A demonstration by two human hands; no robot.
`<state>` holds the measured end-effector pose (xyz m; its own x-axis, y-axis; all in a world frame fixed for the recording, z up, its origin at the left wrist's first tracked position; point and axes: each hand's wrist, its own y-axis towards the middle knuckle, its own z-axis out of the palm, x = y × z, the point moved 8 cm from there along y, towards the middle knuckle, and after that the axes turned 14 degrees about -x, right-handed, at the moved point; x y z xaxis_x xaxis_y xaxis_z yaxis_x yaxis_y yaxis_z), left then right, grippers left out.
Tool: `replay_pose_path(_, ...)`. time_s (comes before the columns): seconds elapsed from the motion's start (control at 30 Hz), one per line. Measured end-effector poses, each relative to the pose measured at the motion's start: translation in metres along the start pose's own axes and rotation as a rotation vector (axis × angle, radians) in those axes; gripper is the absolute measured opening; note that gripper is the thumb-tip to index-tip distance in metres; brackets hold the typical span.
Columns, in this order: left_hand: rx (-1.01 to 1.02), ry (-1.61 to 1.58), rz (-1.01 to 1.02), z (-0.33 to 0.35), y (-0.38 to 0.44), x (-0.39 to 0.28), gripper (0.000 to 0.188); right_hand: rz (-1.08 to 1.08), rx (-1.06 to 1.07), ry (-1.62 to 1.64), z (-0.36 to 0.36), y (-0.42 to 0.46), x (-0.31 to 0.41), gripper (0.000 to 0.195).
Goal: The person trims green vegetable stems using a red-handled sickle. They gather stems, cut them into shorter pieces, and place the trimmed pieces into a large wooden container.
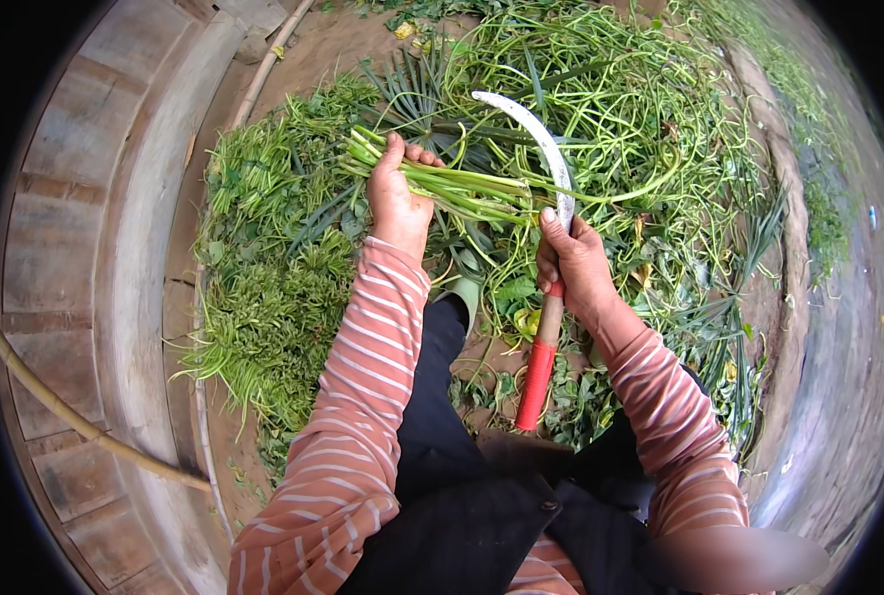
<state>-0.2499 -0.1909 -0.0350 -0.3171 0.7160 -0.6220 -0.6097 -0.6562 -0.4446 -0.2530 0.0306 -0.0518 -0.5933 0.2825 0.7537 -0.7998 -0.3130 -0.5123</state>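
Observation:
My left hand (403, 195) grips a bundle of long green stems (479, 195), its thumb pressed over the upper side. The stems reach rightward to my right hand (577, 256). That hand is closed round the upper handle of a sickle, and its thumb lies near the stem ends. The curved pale sickle blade (537, 134) arcs up and to the left, passing just beyond the ends of the bundle. Below my fist the wooden sickle handle (549, 320) shows, with a red wrapped grip (537, 385). One longer stem (635, 190) trails right past the blade.
A loose heap of leafy vines (657, 111) covers the ground ahead and right. Bundled greens (278, 297) are piled at left. Fan-shaped palm leaves (419, 97) lie between them. A wooden wall (62, 245) and bamboo pole (77, 416) stand left; a log (784, 186) borders the right.

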Motion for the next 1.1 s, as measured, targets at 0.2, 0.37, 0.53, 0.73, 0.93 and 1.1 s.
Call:
replay_pose_path(0.2,0.088,0.101,-0.089,0.011,-0.006,0.025,0.022,0.062,0.033,0.016,-0.003,-0.002,0.003,0.037)
replay_pose_path(0.37,0.106,0.12,-0.16,0.013,-0.005,0.035,0.019,0.112,0.042,0.041,-0.005,-0.006,0.002,0.044)
replay_pose_path(0.53,0.103,0.122,-0.184,0.012,-0.005,0.039,0.019,0.014,0.061,-0.01,-0.002,-0.012,0.012,0.047)
replay_pose_path(0.73,0.094,0.153,-0.332,0.01,-0.007,0.051,0.021,0.203,0.296,0.118,0.016,-0.028,0.012,0.049)
replay_pose_path(0.93,0.184,0.222,-0.405,0.018,-0.011,0.055,0.023,0.579,0.543,0.297,0.042,-0.069,-0.009,0.051)
replay_pose_path(1.1,0.131,0.184,-0.365,0.011,0.001,0.042,0.024,0.697,0.554,0.469,0.051,-0.076,-0.019,0.049)
